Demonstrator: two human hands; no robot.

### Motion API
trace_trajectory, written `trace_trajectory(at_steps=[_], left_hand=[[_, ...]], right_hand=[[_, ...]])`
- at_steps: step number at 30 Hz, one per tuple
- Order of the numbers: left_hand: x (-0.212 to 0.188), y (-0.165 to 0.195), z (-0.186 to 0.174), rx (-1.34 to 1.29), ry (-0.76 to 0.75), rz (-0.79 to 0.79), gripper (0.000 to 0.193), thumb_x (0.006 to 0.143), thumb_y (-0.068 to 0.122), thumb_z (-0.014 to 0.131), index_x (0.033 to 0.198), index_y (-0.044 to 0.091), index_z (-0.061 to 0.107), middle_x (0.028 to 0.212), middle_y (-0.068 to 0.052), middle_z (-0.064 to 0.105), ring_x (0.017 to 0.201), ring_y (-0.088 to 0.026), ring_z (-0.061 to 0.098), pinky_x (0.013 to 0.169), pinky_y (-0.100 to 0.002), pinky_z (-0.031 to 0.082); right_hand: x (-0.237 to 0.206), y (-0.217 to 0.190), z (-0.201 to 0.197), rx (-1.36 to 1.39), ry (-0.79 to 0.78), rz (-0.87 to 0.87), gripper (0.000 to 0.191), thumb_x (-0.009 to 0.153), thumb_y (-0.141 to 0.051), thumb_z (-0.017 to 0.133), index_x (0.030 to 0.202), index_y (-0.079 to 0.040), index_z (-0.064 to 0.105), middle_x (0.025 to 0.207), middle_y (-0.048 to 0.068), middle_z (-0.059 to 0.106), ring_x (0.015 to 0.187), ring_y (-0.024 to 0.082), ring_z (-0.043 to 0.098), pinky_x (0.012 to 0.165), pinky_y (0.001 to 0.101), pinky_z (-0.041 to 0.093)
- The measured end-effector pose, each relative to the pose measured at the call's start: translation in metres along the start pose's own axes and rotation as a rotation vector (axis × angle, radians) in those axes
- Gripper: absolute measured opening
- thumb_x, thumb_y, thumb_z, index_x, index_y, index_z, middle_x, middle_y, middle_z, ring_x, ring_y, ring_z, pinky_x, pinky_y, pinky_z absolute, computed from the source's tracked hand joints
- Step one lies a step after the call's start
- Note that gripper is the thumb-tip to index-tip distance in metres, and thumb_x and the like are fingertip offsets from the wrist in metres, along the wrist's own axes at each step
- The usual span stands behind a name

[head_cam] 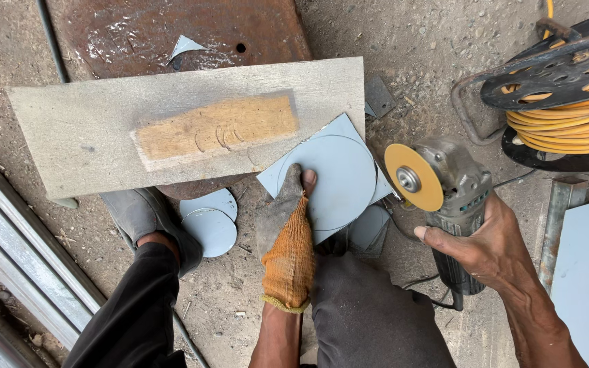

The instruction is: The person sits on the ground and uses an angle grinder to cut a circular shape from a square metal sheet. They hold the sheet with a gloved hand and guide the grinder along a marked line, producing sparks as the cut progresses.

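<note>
The scene is lit evenly by soft daylight, bright without glare, and only faint, short shadows are cast under the wooden board and the cable reel. Everything is rendered sharply, with no motion blur seen. Slight wide-angle stretching is noticed towards the corners.

Metal sheet lies on the ground, partly under the wooden board. Angle grinder sits just right of it. Cable reel stands behind, farther right; cut discs lie left.
</note>
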State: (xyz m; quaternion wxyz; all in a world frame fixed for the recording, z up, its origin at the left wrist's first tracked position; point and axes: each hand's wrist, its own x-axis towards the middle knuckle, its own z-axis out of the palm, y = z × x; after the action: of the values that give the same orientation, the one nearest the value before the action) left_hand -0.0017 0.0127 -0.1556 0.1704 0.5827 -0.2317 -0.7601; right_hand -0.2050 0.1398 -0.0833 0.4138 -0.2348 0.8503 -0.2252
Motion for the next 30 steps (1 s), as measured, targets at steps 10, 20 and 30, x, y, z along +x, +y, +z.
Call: trace_trajectory(at_steps=[10, 20, 30], left_hand=[[0.014, 0.001, -0.005, 0.227, 0.054, 0.09, 0.077, 0.085, 0.054, 0.061, 0.14, 0.004, 0.041, 0.125, -0.021, 0.056, 0.114, -0.029, 0.059, 0.088, -0.041, 0.054], [0.016, 0.002, -0.007, 0.301, 0.05, 0.104, 0.072, 0.086, 0.055, 0.061, 0.136, 0.005, 0.045, 0.119, -0.02, 0.059, 0.108, -0.027, 0.06, 0.085, -0.041, 0.054], [0.02, 0.001, -0.006, 0.33, 0.058, 0.127, 0.068, 0.086, 0.056, 0.06, 0.132, 0.006, 0.05, 0.114, -0.018, 0.061, 0.102, -0.026, 0.062, 0.081, -0.041, 0.054]], right_hand=[[0.0, -0.004, 0.009, -0.009, 0.002, 0.026, 0.083, 0.055, -0.028, 0.082, 0.129, 0.0, 0.056, 0.109, 0.016, 0.073, 0.103, 0.026, 0.07, 0.093, 0.0446, 0.054], [0.007, -0.008, 0.007, -0.048, -0.037, 0.033, 0.084, 0.055, -0.031, 0.082, 0.129, 0.0, 0.057, 0.105, 0.016, 0.074, 0.1, 0.027, 0.071, 0.092, 0.0449, 0.054], [0.007, -0.003, 0.011, -0.037, -0.042, 0.048, 0.077, 0.057, -0.028, 0.082, 0.123, 0.002, 0.059, 0.098, 0.019, 0.074, 0.096, 0.027, 0.073, 0.09, 0.0464, 0.056]])
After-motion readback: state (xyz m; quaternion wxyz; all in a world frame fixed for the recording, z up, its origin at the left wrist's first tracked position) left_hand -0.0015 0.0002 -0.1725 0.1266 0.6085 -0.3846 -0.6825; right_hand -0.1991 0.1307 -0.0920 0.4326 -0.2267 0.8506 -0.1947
